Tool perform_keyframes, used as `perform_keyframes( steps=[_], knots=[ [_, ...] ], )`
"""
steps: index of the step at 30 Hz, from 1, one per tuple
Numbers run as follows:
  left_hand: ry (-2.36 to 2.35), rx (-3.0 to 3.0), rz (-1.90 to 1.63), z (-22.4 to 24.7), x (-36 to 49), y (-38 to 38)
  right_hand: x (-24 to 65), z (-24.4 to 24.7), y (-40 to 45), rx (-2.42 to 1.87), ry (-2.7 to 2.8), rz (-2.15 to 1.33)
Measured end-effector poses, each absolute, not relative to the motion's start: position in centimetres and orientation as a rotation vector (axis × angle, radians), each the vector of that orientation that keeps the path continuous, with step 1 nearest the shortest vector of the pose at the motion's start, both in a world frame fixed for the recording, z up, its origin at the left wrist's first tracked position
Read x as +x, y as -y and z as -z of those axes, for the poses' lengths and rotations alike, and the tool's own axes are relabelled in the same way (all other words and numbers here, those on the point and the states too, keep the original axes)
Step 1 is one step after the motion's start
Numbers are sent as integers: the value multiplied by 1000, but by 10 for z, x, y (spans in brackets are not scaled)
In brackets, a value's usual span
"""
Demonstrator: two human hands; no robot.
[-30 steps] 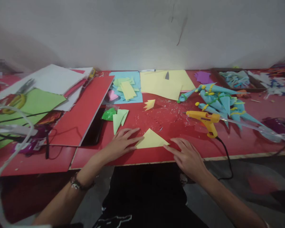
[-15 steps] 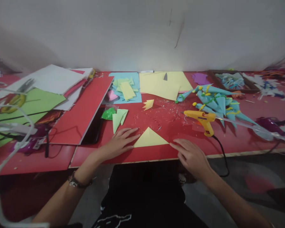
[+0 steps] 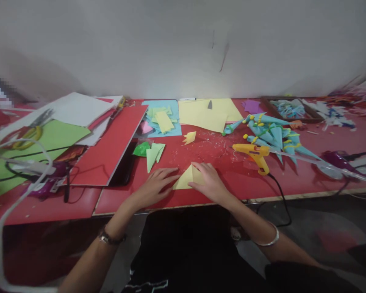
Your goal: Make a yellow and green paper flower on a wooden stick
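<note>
A pale yellow folded paper triangle [image 3: 183, 179] lies on the red table in front of me. My left hand [image 3: 156, 184] rests at its left corner, fingers stretched out and touching the edge. Over the right half lies my right hand [image 3: 210, 182], hiding much of that side. Its index fingertip is at the top point and its thumb near the bottom edge, with thumb and finger apart. A crease runs down from the top point. Beyond it sits a small zigzag-cut yellow piece [image 3: 189, 138]. Folded light green papers [image 3: 154, 157] are beyond my left hand.
A yellow glue gun [image 3: 252, 154], its cord over the table edge, lies right. Behind it are blue paper cones [image 3: 270, 132] and a brown tray [image 3: 312, 119]. Yellow sheets [image 3: 203, 112] lie at the back; a red board [image 3: 110, 148] and scissors [image 3: 29, 138] are left.
My right hand has moved left from the triangle's right corner onto its right half. The left hand stays at the left corner. The camera view has shifted slightly.
</note>
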State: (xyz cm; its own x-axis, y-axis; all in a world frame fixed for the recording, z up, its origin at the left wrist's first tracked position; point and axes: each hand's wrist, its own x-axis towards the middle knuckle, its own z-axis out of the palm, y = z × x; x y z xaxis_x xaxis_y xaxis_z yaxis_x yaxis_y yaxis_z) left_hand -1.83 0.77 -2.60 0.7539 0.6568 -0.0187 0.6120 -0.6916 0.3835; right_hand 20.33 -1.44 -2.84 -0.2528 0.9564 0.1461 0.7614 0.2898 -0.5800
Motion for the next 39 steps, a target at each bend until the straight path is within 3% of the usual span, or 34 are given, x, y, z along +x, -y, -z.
perform_keyframes(
  steps=[7,14,19,23,30,35,39],
  knots=[
    [-1064,2444,-348,25,-10,2,203,16,16,-1547,1907,-723],
    [-915,2037,-613,13,5,5,216,5,13,-1162,1729,-846],
    [-950,2154,-608,13,16,3,217,2,11,-1031,1611,-981],
    [-969,2205,-809,10,19,3,217,1,11,-943,1518,-1021],
    [-1147,2202,-1234,-1,15,10,232,11,10,-1041,1685,-808],
    [-1163,2105,-1352,2,16,13,234,12,13,-1044,1838,-882],
    [-1188,1817,-1418,6,20,16,229,16,14,-1111,1657,-958]
  ],
)
